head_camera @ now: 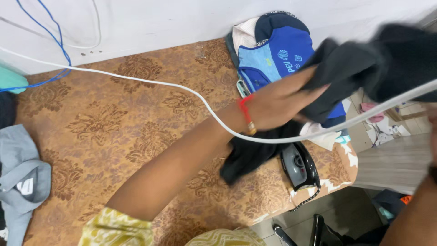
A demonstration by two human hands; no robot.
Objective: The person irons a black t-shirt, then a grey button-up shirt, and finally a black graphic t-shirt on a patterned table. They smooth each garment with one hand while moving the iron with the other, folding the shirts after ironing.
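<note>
From my remote seat I log the dark garment [387,59] as motion-blurred, its upper right cut by the frame edge, its kind unreadable. My right hand [433,132] is mostly outside the right edge, grip undeterminable. The iron [300,168] is partly covered by dark cloth, and the grey shirt [20,182] is cropped at left.
</note>
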